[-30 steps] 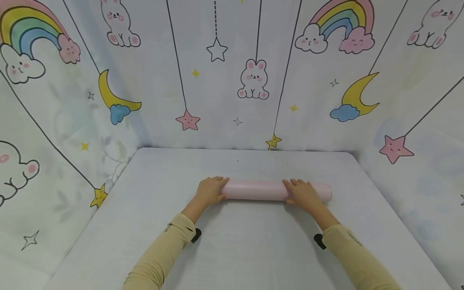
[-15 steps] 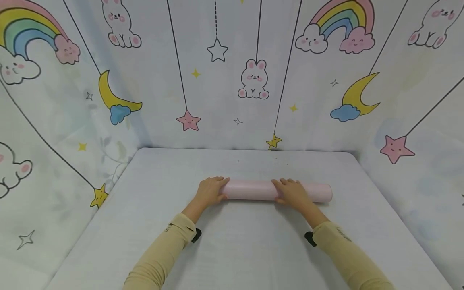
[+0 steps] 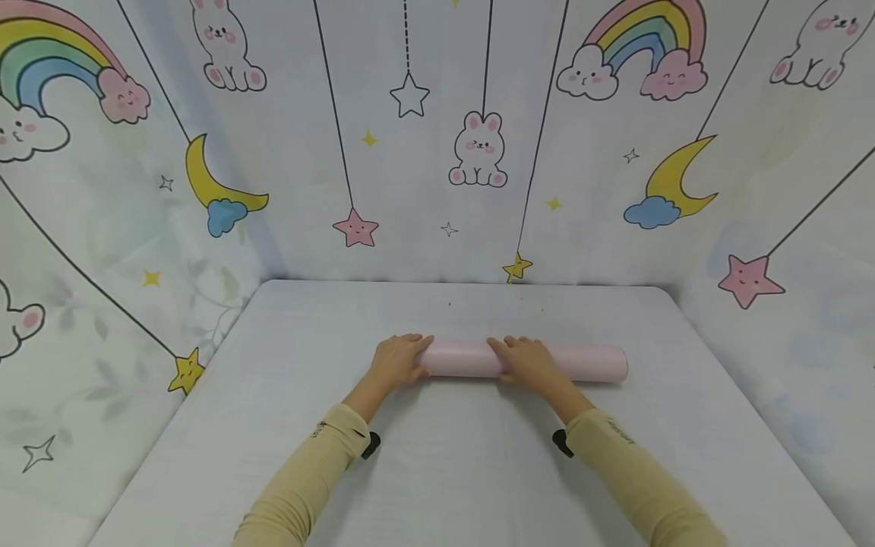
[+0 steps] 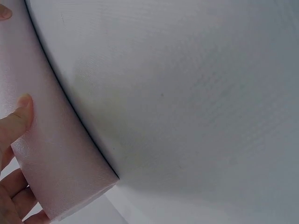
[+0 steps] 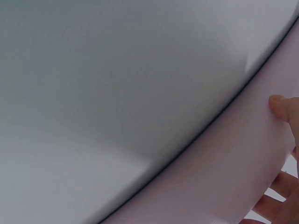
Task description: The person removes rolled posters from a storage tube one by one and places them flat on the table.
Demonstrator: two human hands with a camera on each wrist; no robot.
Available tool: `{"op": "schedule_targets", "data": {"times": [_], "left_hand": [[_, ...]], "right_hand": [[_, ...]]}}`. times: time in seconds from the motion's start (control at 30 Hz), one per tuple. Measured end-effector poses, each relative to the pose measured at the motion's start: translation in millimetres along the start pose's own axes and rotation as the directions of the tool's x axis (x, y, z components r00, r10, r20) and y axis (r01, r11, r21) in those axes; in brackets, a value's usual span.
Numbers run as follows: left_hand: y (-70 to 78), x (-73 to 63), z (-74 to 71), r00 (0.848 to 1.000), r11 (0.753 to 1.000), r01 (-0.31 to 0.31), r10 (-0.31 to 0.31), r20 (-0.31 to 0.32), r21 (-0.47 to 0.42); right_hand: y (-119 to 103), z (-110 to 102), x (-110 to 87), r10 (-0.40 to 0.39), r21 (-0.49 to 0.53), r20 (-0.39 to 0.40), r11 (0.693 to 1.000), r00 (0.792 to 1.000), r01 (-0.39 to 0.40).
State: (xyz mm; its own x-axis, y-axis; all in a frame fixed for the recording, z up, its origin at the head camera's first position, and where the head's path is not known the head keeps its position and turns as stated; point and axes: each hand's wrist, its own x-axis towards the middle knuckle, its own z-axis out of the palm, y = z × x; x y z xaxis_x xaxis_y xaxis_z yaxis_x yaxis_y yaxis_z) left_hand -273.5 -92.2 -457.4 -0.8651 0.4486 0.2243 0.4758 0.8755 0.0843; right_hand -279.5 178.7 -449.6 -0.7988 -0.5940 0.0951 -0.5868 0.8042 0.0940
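Note:
A pale pink roll (image 3: 461,359) lies lengthwise from left to right on the white table. My left hand (image 3: 396,361) grips its left end, thumb on the near side and fingers over the far side. Nearer the roll's middle, my right hand (image 3: 529,365) holds it the same way, with the right end sticking out beyond. In the left wrist view the roll (image 4: 60,154) shows a finely textured surface and a squared end by the left thumb (image 4: 16,122). The right wrist view has the right thumb (image 5: 281,107) on the smooth pink surface, with curled fingers (image 5: 280,198) behind it.
The white tabletop (image 3: 465,471) surrounds the roll, its back edge meeting a cloth wall (image 3: 410,167) printed with rabbits, stars and rainbows. Similar cloth hangs at both sides. Small black objects (image 3: 563,443) sit under both wrists, by the beige sleeves.
My right hand has slid left along the roll, from near its right end toward the middle. The left hand and the roll have stayed nearly in place.

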Motion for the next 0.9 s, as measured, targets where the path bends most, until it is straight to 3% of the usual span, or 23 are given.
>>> {"op": "schedule_targets", "data": {"times": [0.6,0.9], "left_hand": [[2.2,-3.3,2.3,1.000,1.000,-0.011,0.011,-0.022,0.004],[-1.9,-8.1,7.2,0.993,0.998,-0.066,0.067,-0.092,0.011]], "right_hand": [[-14.6,-1.3,6.5,-0.016,0.025,0.008,1.000,1.000,0.016],[-13.7,0.8,9.6,0.008,0.046,-0.009,0.999,1.000,-0.008]]}}
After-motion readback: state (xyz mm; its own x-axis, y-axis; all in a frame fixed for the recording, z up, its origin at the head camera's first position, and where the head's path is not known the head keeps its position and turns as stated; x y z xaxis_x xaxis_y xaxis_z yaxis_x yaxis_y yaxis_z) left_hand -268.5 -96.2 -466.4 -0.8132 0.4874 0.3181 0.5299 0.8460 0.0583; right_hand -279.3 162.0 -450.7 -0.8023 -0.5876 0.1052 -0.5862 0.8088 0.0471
